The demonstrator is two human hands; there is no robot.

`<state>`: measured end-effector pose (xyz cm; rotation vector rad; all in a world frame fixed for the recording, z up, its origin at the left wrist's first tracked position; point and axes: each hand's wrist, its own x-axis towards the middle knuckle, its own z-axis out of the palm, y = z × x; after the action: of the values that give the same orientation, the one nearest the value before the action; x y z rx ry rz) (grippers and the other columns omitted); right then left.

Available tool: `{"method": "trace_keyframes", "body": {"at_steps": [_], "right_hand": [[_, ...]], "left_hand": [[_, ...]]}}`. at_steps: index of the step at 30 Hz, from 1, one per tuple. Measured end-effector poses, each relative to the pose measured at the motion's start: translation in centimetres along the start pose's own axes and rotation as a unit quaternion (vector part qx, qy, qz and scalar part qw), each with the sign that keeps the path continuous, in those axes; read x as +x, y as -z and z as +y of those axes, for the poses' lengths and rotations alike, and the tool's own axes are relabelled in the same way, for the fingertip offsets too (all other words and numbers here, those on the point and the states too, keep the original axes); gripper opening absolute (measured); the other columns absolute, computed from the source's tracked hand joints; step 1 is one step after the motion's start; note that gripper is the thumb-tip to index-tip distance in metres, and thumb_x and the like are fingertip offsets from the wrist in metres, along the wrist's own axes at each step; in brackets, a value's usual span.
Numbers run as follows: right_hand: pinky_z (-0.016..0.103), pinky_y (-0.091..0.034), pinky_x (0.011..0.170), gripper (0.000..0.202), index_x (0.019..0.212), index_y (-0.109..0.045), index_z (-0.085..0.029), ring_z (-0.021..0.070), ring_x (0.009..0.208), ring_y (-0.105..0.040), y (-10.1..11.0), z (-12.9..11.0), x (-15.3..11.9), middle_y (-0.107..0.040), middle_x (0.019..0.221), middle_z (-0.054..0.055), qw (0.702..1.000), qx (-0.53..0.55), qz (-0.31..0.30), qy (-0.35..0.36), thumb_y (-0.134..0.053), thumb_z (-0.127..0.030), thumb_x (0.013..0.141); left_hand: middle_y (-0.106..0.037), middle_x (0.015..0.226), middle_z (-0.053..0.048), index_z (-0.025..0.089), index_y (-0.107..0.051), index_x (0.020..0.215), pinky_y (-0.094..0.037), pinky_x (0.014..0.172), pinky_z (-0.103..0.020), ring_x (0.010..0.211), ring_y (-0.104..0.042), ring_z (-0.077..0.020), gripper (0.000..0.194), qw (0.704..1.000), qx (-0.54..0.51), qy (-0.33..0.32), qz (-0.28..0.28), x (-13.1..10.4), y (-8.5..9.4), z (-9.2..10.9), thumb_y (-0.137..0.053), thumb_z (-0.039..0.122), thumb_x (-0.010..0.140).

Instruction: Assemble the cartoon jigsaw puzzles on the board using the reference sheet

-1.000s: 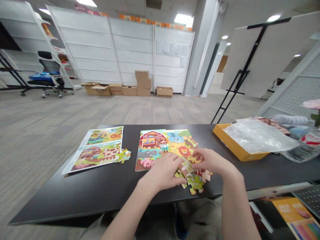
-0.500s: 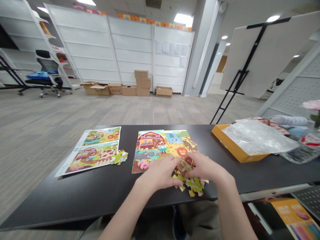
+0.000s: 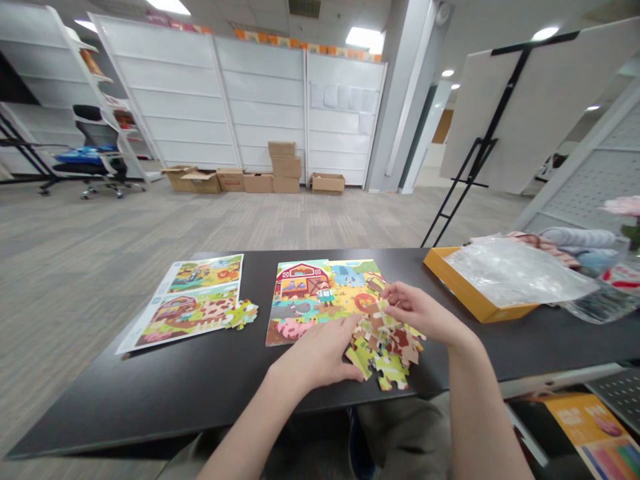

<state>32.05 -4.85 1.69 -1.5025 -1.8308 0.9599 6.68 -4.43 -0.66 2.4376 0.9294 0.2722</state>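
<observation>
A colourful farm puzzle (image 3: 305,287) with a red barn, a pink pig and a lion lies on the black table. A heap of loose puzzle pieces (image 3: 393,343) covers its lower right corner and spreads toward the table's front edge. My left hand (image 3: 323,350) rests at the heap's left side, fingers apart, its fingertips over the puzzle's lower edge. Above the heap's upper right is my right hand (image 3: 417,310), its fingers curled near a piece; whether it holds one is unclear. To the left lies a printed picture sheet (image 3: 187,303), with several pieces (image 3: 243,314) at its right edge.
An orange box (image 3: 480,303) holding clear plastic wrap stands at the table's right, beside bagged items (image 3: 600,300). Below the table at the lower right is an orange and black package (image 3: 585,420). Cardboard boxes (image 3: 285,167) and a chair (image 3: 95,147) stand farther back.
My right hand has lifted and moved right and up from the heap, uncovering more pieces, including brown and white ones. My left hand has stayed nearly in place.
</observation>
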Motion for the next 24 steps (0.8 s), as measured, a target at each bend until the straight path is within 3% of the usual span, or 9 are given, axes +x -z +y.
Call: {"method": "trace_keyframes", "body": {"at_steps": [6, 12, 17, 24], "right_hand": [[0.029, -0.057, 0.065, 0.036, 0.117, -0.054, -0.022, 0.0167, 0.07, -0.069, 1.5, 2.4, -0.1, -0.06, 0.087, 0.0, 0.993, 0.004, 0.094, -0.075, -0.059, -0.037, 0.085], [0.03, -0.06, 0.068, 0.046, 0.129, -0.05, -0.023, 0.0194, 0.074, -0.073, 1.8, 2.8, -0.2, -0.058, 0.085, -0.001, 0.987, 0.001, 0.131, -0.091, -0.056, -0.03, 0.083], [0.032, -0.061, 0.07, 0.045, 0.126, -0.05, -0.022, 0.0202, 0.074, -0.073, 2.2, 2.8, -0.4, -0.058, 0.083, -0.001, 0.983, 0.019, 0.16, -0.089, -0.057, -0.031, 0.083], [0.03, -0.06, 0.065, 0.044, 0.122, -0.051, -0.02, 0.0194, 0.073, -0.072, 1.8, 2.1, -0.3, -0.062, 0.086, 0.002, 0.975, 0.055, 0.191, -0.099, -0.059, -0.035, 0.081]], "left_hand": [[-0.064, 0.127, -0.012, 0.025, -0.05, 0.137, -0.049, 0.093, -0.041, 0.12, -0.06, -0.0336, 0.077, 0.999, 0.036, -0.016, 0.023, 0.3, 0.2, 0.3, -0.084, 0.048, 0.071], [-0.065, 0.114, -0.009, 0.023, -0.061, 0.117, -0.053, 0.081, -0.038, 0.102, -0.066, -0.0317, 0.06, 0.997, 0.078, -0.018, 0.006, 0.7, -0.2, 0.6, -0.084, 0.051, 0.07], [-0.064, 0.119, -0.01, 0.023, -0.06, 0.118, -0.055, 0.084, -0.039, 0.105, -0.067, -0.0313, 0.054, 0.998, 0.062, -0.016, 0.005, 1.0, -1.0, 1.3, -0.081, 0.048, 0.075], [-0.058, 0.133, -0.013, 0.022, -0.059, 0.119, -0.056, 0.092, -0.044, 0.113, -0.064, -0.0334, 0.05, 0.997, 0.063, -0.028, 0.023, 2.2, -2.7, 4.2, -0.077, 0.049, 0.081]]}}
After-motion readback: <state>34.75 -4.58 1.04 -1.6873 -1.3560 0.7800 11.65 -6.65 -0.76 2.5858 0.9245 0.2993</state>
